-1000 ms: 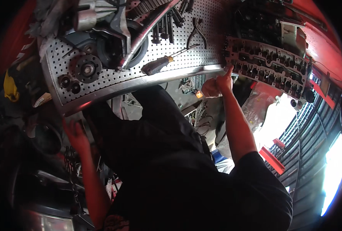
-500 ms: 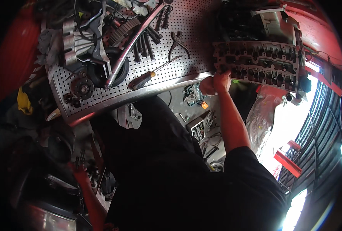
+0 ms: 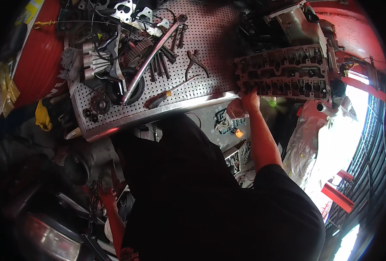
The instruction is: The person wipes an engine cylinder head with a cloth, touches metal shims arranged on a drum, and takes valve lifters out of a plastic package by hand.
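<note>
My right hand (image 3: 250,102) is closed with its fingers at the lower left edge of the metal cylinder head (image 3: 280,78); a pale crumpled rag (image 3: 236,111) is bunched in it. My left hand (image 3: 108,198) hangs low at the lower left, beside a hanging chain (image 3: 95,195); its fingers are dim, so whether it grips the chain is unclear. On the perforated metal bench (image 3: 210,52) lie a screwdriver (image 3: 158,99), pliers (image 3: 195,65), long bolts (image 3: 162,65), a toothed pulley (image 3: 134,52) and a long chrome bar (image 3: 145,65).
More metal parts (image 3: 95,56) crowd the bench's left. Below are tool trays (image 3: 238,156) and an orange object (image 3: 239,133). A vehicle lamp (image 3: 53,239) is at lower left, a plastic sheet (image 3: 301,143) and red beam (image 3: 337,195) at right, red drum-like surface (image 3: 45,61) at far left.
My left hand has dropped from beside the bench's corner to the hanging chain. My right hand stays at the cylinder head's edge with the rag. The view has shifted, showing more of the bench's back.
</note>
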Motion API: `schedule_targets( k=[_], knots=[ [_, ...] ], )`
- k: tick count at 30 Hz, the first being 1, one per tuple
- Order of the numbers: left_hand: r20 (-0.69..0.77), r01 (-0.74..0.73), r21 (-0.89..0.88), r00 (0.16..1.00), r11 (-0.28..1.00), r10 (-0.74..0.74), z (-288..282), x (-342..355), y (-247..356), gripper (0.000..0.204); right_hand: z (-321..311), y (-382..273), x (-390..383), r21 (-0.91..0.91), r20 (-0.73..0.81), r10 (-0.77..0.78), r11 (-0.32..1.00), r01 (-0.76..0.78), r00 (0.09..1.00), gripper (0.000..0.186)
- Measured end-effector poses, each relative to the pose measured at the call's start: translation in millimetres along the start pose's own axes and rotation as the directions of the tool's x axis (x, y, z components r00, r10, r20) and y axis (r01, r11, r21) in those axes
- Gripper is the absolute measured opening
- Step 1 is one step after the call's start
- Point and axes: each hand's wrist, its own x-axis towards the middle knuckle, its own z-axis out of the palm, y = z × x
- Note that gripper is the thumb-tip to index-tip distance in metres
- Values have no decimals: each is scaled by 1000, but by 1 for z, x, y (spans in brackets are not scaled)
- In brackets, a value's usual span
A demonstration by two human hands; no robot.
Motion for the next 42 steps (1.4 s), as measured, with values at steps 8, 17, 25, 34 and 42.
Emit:
schedule_targets(
  k=[8,17,25,34,42],
  knots=[
    [14,49,-122,999,991,-47,-4,-13,-5,67,-39,-25,-28,101,-148,90,992,-75,985,93],
    [27,-21,-38,999,999,22,-15,9,12,64,-41,-12,-12,82,-108,42,996,-33,993,78],
    [213,53,-300,977,952,13,-41,42,-10,62,-71,-34,-43,236,-305,68,972,6,950,79],
    [208,-98,-57,972,994,108,-56,58,16,57,-69,-12,-22,160,-119,86,985,-67,989,81],
    [122,-109,-44,986,993,114,-47,31,64,50,-67,2,-14,103,-97,32,994,-22,995,91]
  ],
)
